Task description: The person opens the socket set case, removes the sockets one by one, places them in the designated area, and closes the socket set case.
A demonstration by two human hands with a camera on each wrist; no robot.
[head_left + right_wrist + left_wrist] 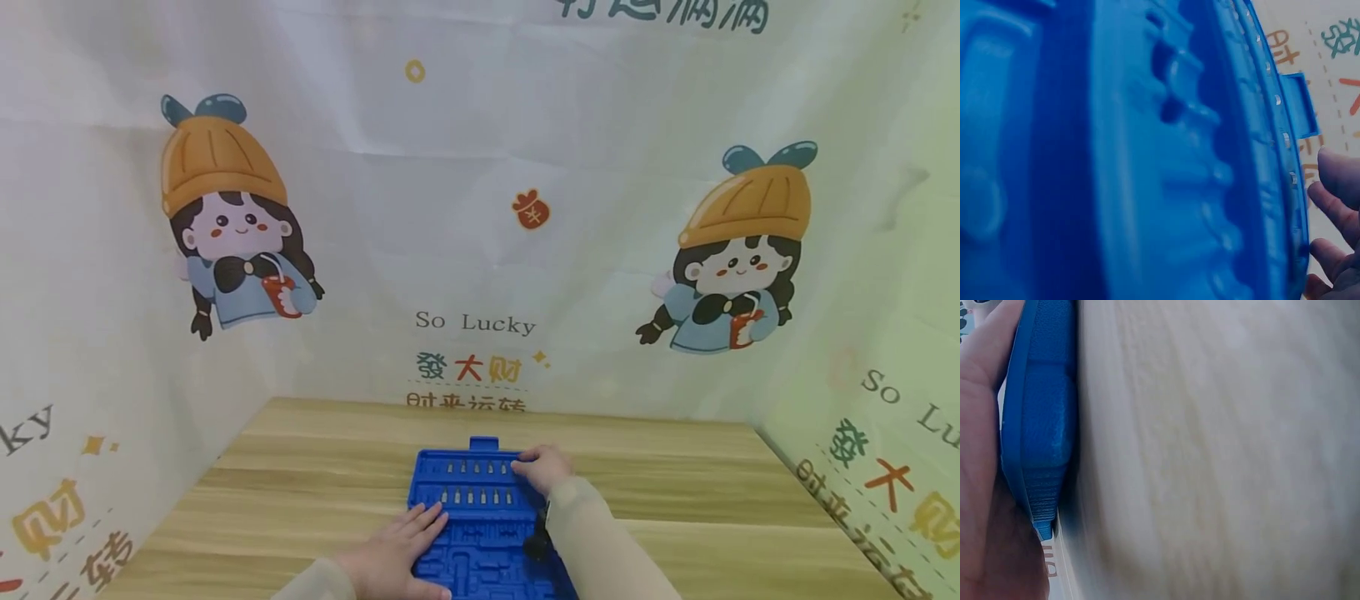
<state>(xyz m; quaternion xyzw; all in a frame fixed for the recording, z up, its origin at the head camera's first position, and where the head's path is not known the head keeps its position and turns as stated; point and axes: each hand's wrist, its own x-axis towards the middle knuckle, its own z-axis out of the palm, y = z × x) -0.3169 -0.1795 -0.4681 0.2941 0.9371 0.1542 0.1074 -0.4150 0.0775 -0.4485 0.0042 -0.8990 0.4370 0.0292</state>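
Note:
An open blue plastic tool case (480, 525) lies on the wooden table, its compartment half toward me. Two rows of small metal screwdriver bits (470, 496) stand in the far half. My left hand (393, 550) rests along the case's left side, fingers straight and thumb spread; the left wrist view shows the palm beside the case's blue side wall (1047, 419). At the far right corner is my right hand (547, 468), its fingertips at the end of the back bit row. In the right wrist view its bent fingers (1335, 256) meet the outer edge; I cannot tell whether they pinch a bit.
The wooden table (675, 475) extends around the case on both sides. A printed white cloth (465, 250) hangs behind and along both sides of the table. A blue latch tab (483, 443) sticks out from the case's far edge. A dark wrist camera (536, 542) sits under the right sleeve.

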